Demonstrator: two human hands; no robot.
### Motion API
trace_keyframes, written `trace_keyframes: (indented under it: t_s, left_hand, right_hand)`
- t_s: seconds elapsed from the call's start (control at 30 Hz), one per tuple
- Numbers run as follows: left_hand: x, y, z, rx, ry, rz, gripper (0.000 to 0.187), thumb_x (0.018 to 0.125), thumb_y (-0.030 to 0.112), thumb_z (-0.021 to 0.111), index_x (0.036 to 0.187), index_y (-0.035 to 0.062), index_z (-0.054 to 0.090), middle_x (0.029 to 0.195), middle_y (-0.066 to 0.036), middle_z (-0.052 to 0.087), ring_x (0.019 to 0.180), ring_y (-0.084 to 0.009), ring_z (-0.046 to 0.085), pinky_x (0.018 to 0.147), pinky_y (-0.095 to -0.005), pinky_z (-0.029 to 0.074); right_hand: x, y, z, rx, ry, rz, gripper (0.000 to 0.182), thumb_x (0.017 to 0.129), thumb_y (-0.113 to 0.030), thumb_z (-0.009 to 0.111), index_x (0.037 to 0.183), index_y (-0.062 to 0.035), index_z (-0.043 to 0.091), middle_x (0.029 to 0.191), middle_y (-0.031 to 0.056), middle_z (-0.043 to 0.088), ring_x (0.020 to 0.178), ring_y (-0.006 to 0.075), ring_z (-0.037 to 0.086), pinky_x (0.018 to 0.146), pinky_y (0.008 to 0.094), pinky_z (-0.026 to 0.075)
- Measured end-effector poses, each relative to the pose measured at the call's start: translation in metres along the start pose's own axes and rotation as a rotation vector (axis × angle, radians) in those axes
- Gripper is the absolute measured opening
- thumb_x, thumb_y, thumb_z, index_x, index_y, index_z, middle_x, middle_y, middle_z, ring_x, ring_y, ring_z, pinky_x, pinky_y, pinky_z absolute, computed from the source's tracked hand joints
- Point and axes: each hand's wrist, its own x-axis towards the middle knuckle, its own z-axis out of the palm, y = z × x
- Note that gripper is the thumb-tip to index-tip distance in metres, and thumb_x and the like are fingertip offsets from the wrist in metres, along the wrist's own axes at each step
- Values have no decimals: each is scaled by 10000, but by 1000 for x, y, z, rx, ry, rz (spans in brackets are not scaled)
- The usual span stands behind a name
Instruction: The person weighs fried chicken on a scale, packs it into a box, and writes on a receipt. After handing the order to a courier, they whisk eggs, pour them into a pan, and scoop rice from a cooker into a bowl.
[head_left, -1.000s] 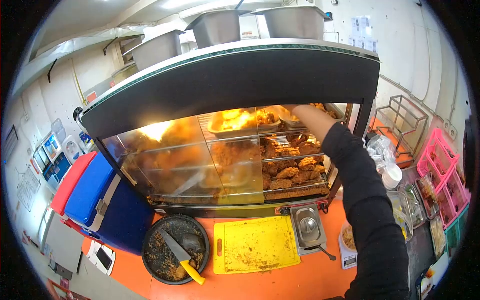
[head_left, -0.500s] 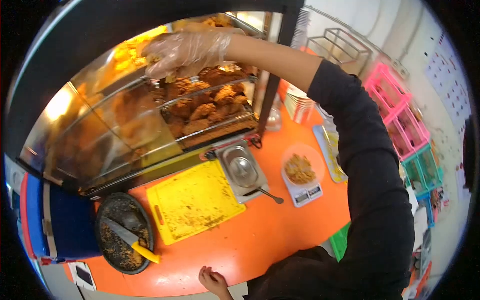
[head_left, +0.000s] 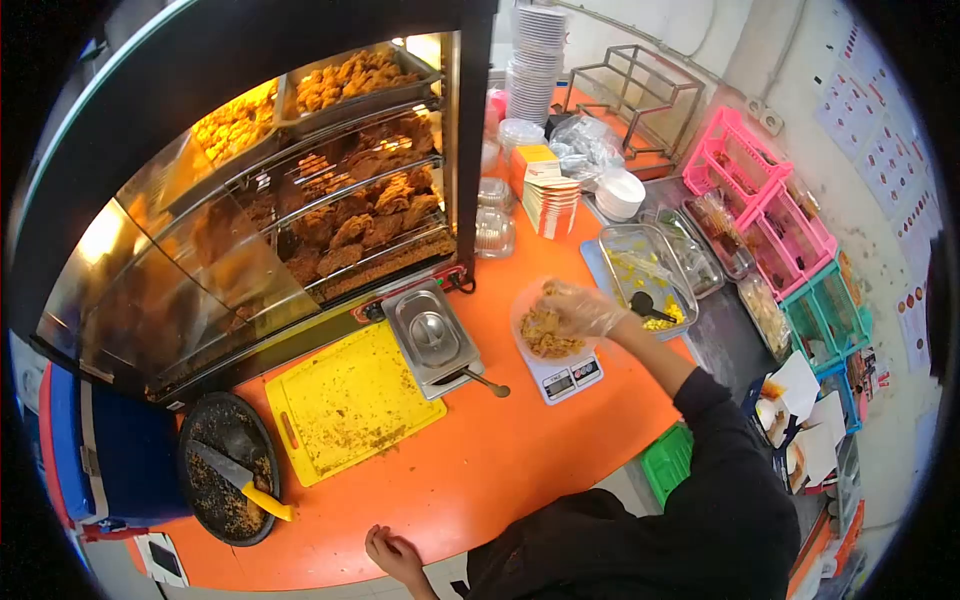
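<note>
One right hand (head_left: pixel 583 308): reaching in a clear glove over the fried pieces (head_left: pixel 550 342), its fingers pointing down among them — whether they are pinching any, I cannot tell.
Left hand (head_left: pixel 393 553): showing bare at the near edge of the orange bench (head_left: pixel 470 470), its fingers curling loosely; whether they are pressing together, I cannot tell.
Pieces' place: lying heaped in a round dish (head_left: pixel 517 318), which is sitting on a white scale (head_left: pixel 570 380).
Scale: facing its display and buttons toward the near edge; the digits are showing too small to read.
Steel pan (head_left: pixel 432 325): standing lidded between the scale and a yellow cutting board (head_left: pixel 350 400), a handle (head_left: pixel 487 381) sticking out of its near end.
Cutting board: lying flat, brown crumbs dotting its surface.
Black bowl (head_left: pixel 186 480): standing just left of the board, holding crumbs and a knife (head_left: pixel 243 482) — the yellow grip is poking over the rim.
Display cabinet (head_left: pixel 240 60): glowing at the back left, holding trays of golden fried food (head_left: pixel 352 80) above racks of darker pieces (head_left: pixel 355 230).
Clear tray (head_left: pixel 690 300): sitting to the right of the scale, holding yellow bits and a black spoon (head_left: pixel 650 307).
Cartons (head_left: pixel 548 200): standing stacked behind the scale, near clear containers (head_left: pixel 494 232).
Pink baskets (head_left: pixel 735 160): standing at the far right beside a teal basket (head_left: pixel 825 310).
</note>
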Motion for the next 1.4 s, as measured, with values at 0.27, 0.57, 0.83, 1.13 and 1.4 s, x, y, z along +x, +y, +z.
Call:
trace_keyframes:
  t_s: [0.27,0.57,0.83,1.13,1.4]
  left_hand:
    - [0,1,-1,58,-23,25,182,735,-51,423,885,-52,526,1027,-171,491,974,-296,482,834,-365,415]
    - [0,3,-3,61,-46,56,264,738,-51,419,984,-70,512,1019,-175,490,928,-294,502,832,-373,413]
    - [-2,-4,0,61,-35,51,284,740,-52,410,1007,-71,505,1026,-178,489,944,-297,493,834,-374,414]
    - [0,-4,-1,24,-32,40,240,720,-49,414,940,-45,508,979,-163,493,928,-300,485,829,-365,405]
    - [0,4,-3,33,15,32,182,691,-12,478,864,-17,536,949,-159,505,909,-322,480,817,-394,393]
  right_hand:
    - [-26,32,35,504,-44,490,381,737,-192,618,1098,-112,526,1048,112,562,1013,231,533,845,344,440]
    - [-75,32,32,1754,612,669,275,837,-168,581,1089,-125,481,1053,41,543,975,173,543,792,301,457]
    - [-83,33,25,1557,591,745,239,842,-161,572,1064,-131,492,1037,12,548,960,132,539,804,306,435]
    - [-62,78,72,1133,452,534,258,832,-181,549,1051,-52,505,991,79,542,850,165,545,727,261,459]
    - [165,-99,-92,954,132,-114,194,858,-235,454,897,-65,539,791,47,594,736,219,560,662,342,445]
